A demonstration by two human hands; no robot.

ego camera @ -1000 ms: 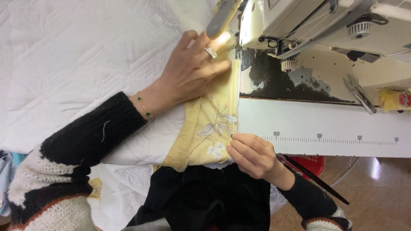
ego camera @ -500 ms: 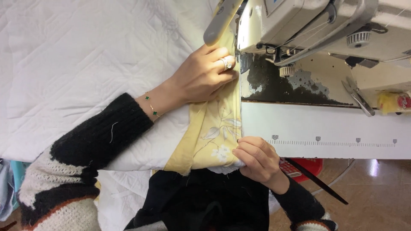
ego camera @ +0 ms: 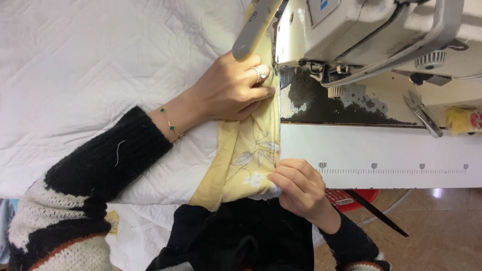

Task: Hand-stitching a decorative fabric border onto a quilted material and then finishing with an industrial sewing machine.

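Pressing my left hand (ego camera: pixel 228 93) flat, fingers together, on yellow fabric strip (ego camera: pixel 251 155) near sewing machine (ego camera: pixel 361 35) needle. My right hand (ego camera: pixel 296 188) pinches strip's near end at table edge (ego camera: pixel 381 155). Best keep strip taut, edge straight.

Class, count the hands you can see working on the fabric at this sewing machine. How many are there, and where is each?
2. The left hand presses the yellow floral fabric flat beside the sewing machine. The right hand pinches the fabric's near edge at the table front. No other hands show.
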